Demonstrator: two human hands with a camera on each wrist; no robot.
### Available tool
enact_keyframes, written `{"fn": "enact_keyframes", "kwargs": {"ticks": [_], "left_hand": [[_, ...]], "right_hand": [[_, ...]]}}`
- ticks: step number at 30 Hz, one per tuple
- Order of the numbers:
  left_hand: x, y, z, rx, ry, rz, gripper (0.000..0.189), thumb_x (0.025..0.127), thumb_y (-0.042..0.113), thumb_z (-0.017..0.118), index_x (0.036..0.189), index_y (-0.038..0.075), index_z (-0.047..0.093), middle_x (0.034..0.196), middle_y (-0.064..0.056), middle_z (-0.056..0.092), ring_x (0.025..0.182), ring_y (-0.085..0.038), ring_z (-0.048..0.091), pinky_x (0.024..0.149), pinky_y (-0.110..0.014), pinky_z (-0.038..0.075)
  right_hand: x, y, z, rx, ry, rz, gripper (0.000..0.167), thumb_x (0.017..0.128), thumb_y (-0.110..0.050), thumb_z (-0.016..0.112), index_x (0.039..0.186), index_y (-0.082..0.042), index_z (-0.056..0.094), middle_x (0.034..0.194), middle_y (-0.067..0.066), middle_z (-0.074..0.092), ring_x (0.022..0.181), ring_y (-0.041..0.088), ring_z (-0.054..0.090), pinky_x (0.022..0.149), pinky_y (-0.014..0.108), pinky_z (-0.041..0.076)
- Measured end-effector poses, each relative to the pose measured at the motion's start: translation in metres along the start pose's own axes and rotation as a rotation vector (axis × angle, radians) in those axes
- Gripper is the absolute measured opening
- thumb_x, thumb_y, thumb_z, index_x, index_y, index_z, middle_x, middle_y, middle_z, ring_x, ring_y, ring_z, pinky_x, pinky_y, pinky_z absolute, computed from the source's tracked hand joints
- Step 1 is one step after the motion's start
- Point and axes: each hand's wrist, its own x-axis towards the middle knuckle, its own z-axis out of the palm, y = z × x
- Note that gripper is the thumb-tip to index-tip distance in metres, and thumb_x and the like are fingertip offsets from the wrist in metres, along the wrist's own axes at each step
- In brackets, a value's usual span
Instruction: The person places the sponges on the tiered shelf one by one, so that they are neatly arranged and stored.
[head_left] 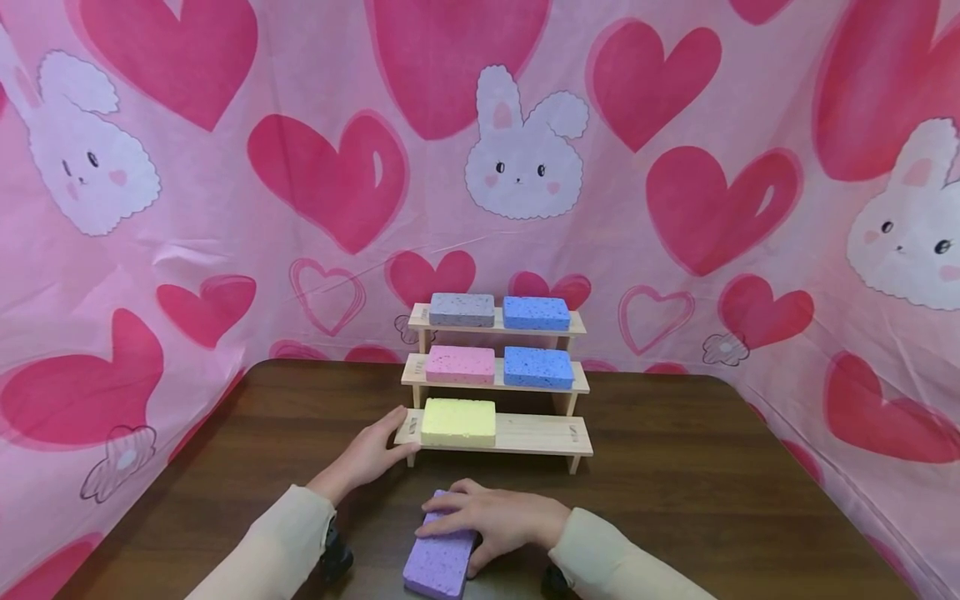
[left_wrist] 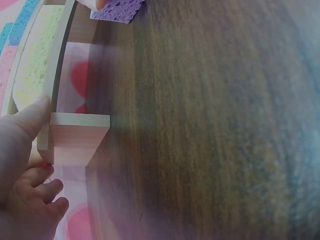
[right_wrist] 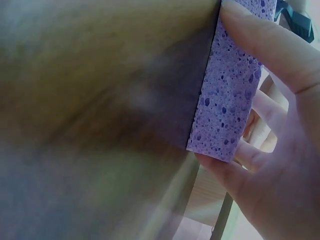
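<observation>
My right hand (head_left: pixel 513 521) grips a purple sponge (head_left: pixel 438 567) low over the table in front of the rack. Thumb and fingers lie on opposite sides of the sponge (right_wrist: pixel 227 95) in the right wrist view. At the left end of the lowest step of a three-step wooden rack (head_left: pixel 540 433), my left hand (head_left: pixel 372 450) holds the board, its thumb (left_wrist: pixel 35 117) at the front edge and its other fingers around the end. Beside that hand, a yellow sponge (head_left: pixel 458 422) lies on the left half of the lowest step.
On the middle step sit a pink sponge (head_left: pixel 460 364) and a blue sponge (head_left: pixel 537 367). The top step bears a grey sponge (head_left: pixel 462 309) and another blue sponge (head_left: pixel 536 312). Under it all is a dark wooden table (head_left: pixel 690 483), with a pink heart-patterned cloth (head_left: pixel 435 217) behind.
</observation>
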Motion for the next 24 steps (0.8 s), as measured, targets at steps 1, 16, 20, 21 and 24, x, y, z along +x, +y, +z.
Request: {"fn": "enact_keyframes", "kwargs": {"ticks": [1, 16, 20, 21, 24], "left_hand": [[0.000, 0.000, 0.000, 0.000, 0.000, 0.002, 0.073, 0.085, 0.030, 0.067, 0.139, -0.005, 0.033, 0.143, -0.021, 0.031, 0.130, -0.036, 0.030, 0.102, -0.049, 0.028], [0.001, -0.001, 0.001, -0.009, -0.013, -0.021, 0.073, 0.084, 0.030, 0.067, 0.140, -0.002, 0.033, 0.144, -0.019, 0.030, 0.130, -0.035, 0.029, 0.102, -0.049, 0.028], [0.001, -0.001, 0.000, -0.007, -0.014, -0.028, 0.074, 0.084, 0.031, 0.067, 0.141, -0.002, 0.033, 0.145, -0.019, 0.030, 0.131, -0.035, 0.029, 0.102, -0.049, 0.028], [0.001, -0.001, 0.000, -0.005, -0.014, -0.028, 0.074, 0.084, 0.031, 0.067, 0.140, -0.002, 0.033, 0.145, -0.019, 0.030, 0.130, -0.035, 0.029, 0.102, -0.049, 0.028], [0.001, -0.001, 0.001, -0.003, -0.010, -0.022, 0.074, 0.084, 0.031, 0.067, 0.140, -0.003, 0.033, 0.144, -0.020, 0.031, 0.130, -0.036, 0.030, 0.102, -0.050, 0.028]], "right_hand": [[0.000, 0.000, 0.000, -0.007, 0.012, -0.006, 0.068, 0.079, -0.032, 0.073, 0.139, -0.028, 0.042, 0.143, -0.003, 0.034, 0.125, 0.015, 0.028, 0.094, 0.022, 0.034], [-0.014, 0.000, 0.000, -0.051, 0.160, 0.045, 0.071, 0.073, -0.038, 0.077, 0.137, -0.030, 0.046, 0.135, -0.003, 0.042, 0.113, 0.013, 0.034, 0.086, 0.018, 0.037], [-0.020, -0.001, -0.004, -0.059, 0.195, 0.051, 0.069, 0.074, -0.038, 0.077, 0.135, -0.028, 0.048, 0.133, -0.002, 0.043, 0.113, 0.014, 0.034, 0.087, 0.019, 0.038], [-0.022, -0.001, -0.005, -0.061, 0.203, 0.054, 0.068, 0.074, -0.039, 0.076, 0.135, -0.028, 0.049, 0.133, -0.001, 0.044, 0.113, 0.014, 0.035, 0.086, 0.019, 0.038], [-0.026, -0.003, -0.008, -0.056, 0.222, 0.067, 0.067, 0.074, -0.038, 0.076, 0.135, -0.028, 0.049, 0.132, -0.001, 0.044, 0.112, 0.015, 0.035, 0.086, 0.019, 0.039]]}}
